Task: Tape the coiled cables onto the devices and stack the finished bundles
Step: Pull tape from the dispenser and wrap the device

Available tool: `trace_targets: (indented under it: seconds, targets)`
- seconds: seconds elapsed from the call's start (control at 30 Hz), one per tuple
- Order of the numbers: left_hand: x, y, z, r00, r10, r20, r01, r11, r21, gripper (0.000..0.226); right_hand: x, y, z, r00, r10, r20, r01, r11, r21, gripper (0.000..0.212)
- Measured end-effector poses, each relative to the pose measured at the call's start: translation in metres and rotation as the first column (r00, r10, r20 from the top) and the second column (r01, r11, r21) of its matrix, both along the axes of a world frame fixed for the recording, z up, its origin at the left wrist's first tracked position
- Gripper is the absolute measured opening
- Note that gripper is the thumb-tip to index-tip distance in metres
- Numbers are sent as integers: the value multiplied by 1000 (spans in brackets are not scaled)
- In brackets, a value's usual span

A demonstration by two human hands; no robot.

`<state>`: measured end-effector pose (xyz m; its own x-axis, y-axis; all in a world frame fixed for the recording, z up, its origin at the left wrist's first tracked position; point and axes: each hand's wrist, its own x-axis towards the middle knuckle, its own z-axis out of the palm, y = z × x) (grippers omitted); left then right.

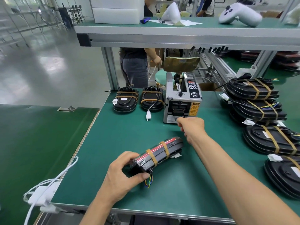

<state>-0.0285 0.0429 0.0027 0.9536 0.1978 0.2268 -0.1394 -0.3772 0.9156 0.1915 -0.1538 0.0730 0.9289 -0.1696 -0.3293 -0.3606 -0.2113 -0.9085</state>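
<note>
In the lower middle of the frame a black device [158, 153] with a red strip along its top edge stands on its side on the green surface [113, 127], tilted from lower left to upper right, with two bands of tan tape [165, 150] wrapped across it and a bunch of coloured wires [149, 181] hanging from its near end. The left hand [121, 177] grips that near end, thumb below and fingers curled over the top. The right hand [190, 127] reaches toward the centre of the frame with its fingers curled at the mouth of the grey automatic tape dispenser [181, 99]; whether they pinch a piece of tape cannot be told. Left of the dispenser, two taped bundles [125, 100] sit side by side, the right-hand one trailing a cable with a white connector [148, 115] onto the surface. Down the right edge of the frame, more taped bundles [259, 103] lie stacked and overlapping. At the lower left a white cable and adapter [42, 194] hang over the surface's edge. Along the top of the frame a shelf [162, 30] carries a white game controller [238, 13] and white foam blocks [116, 10]. Behind the shelf another person [134, 67] stands beside a round stool.
</note>
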Motion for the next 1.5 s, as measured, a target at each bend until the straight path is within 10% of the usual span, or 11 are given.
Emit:
trace_targets:
  seconds: [0.23,0.63,1.13,1.5]
  targets:
    - [0,2,-3,1000,-4,-6,4,1000,0,57,-50,-51,1,937,291,193,-338,893,297,16]
    - [-1,1,-6,1000,11,-19,-12,998,-54,61,-70,-43,-15,926,272,263,-363,836,412,30]
    - [-4,-2,-1,1000,27,-10,-28,998,-62,58,-100,-26,-1,826,435,359,-459,888,-20,76]
    - [-7,-2,-7,1000,1,8,-1,999,35,79,-141,6,40,560,592,579,-343,802,-489,84]
